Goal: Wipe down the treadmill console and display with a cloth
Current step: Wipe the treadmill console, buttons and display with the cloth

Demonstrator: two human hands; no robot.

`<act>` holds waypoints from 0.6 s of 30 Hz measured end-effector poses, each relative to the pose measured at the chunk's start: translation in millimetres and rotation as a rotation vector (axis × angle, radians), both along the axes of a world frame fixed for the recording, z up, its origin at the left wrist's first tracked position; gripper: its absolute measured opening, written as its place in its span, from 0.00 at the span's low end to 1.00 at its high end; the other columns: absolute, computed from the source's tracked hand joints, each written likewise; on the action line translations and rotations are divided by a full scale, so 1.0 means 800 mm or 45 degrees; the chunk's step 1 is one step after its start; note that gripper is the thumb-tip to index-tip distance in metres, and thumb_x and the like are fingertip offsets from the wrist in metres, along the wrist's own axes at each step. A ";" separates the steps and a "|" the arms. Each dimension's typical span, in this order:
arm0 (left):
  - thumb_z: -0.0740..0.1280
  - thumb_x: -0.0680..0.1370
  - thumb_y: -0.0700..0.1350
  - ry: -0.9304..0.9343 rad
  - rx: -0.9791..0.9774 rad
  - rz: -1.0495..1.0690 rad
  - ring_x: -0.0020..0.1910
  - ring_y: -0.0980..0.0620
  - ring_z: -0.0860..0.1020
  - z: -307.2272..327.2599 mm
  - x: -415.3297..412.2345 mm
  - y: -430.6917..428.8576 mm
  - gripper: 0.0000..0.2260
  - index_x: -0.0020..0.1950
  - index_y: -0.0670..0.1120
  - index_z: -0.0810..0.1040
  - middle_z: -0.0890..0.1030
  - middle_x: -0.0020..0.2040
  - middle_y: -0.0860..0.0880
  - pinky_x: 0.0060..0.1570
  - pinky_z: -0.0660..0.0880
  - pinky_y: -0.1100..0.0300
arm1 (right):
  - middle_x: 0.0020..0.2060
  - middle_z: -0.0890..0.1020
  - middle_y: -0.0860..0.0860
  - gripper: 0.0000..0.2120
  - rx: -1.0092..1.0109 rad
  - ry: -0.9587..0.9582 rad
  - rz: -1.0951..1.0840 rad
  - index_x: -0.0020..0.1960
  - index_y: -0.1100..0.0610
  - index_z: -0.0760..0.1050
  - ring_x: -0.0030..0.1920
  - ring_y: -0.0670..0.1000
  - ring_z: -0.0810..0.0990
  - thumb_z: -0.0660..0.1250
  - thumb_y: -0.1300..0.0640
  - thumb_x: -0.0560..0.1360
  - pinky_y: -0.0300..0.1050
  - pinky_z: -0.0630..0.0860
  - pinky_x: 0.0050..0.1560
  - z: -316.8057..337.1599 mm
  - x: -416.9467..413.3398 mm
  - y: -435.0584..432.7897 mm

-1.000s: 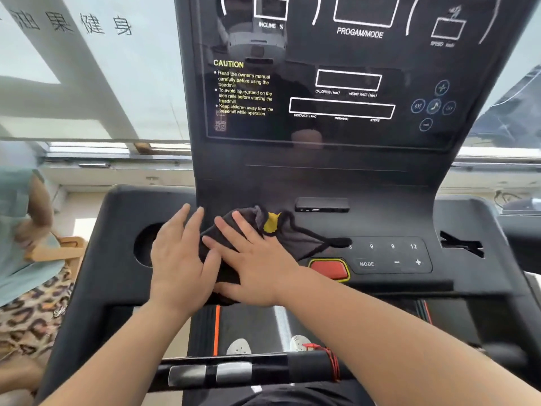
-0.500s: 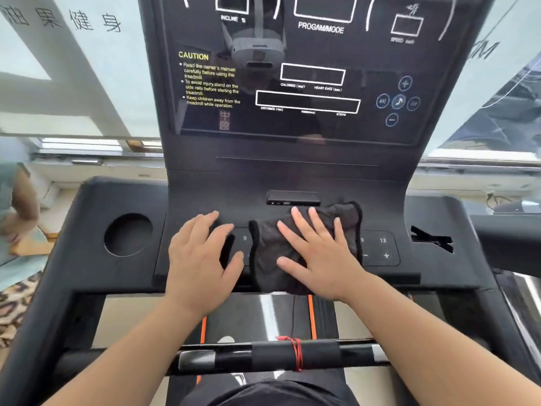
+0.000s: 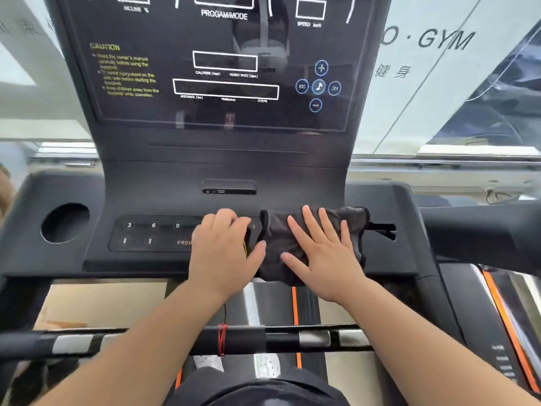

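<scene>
Right hand (image 3: 322,259), fingers spread flat, presses the dark cloth (image 3: 275,238) onto the treadmill console (image 3: 164,197); left hand (image 3: 225,253) rests loosely curled, empty; hard pressure could trigger a covered key.

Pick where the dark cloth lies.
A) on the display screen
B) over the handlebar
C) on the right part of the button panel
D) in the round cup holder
C: the cloth lies flat under the right hand at the right end of the button panel.
</scene>
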State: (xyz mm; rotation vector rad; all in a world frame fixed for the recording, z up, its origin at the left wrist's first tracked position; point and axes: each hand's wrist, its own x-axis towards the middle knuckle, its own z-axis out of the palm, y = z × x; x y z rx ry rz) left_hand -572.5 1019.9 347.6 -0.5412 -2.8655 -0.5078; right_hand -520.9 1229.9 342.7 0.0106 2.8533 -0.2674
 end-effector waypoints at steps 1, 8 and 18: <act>0.63 0.71 0.61 -0.011 -0.006 0.013 0.43 0.43 0.75 0.000 -0.001 0.011 0.21 0.48 0.46 0.82 0.76 0.46 0.48 0.43 0.74 0.51 | 0.83 0.37 0.44 0.35 -0.026 -0.011 0.027 0.83 0.37 0.41 0.82 0.52 0.32 0.44 0.27 0.79 0.61 0.32 0.79 0.006 0.002 0.003; 0.69 0.76 0.50 -0.234 0.058 0.122 0.46 0.40 0.76 0.005 -0.012 0.064 0.09 0.44 0.45 0.81 0.74 0.44 0.46 0.42 0.72 0.51 | 0.60 0.82 0.52 0.22 -0.168 0.593 -0.412 0.67 0.51 0.79 0.60 0.60 0.77 0.64 0.40 0.78 0.55 0.73 0.60 0.018 0.017 0.063; 0.69 0.75 0.43 -0.388 0.534 0.442 0.36 0.48 0.75 0.040 0.036 0.013 0.07 0.39 0.46 0.74 0.77 0.33 0.51 0.41 0.71 0.53 | 0.62 0.78 0.58 0.29 -0.017 0.467 -0.400 0.73 0.48 0.75 0.62 0.64 0.75 0.71 0.38 0.75 0.62 0.71 0.61 -0.024 0.028 0.050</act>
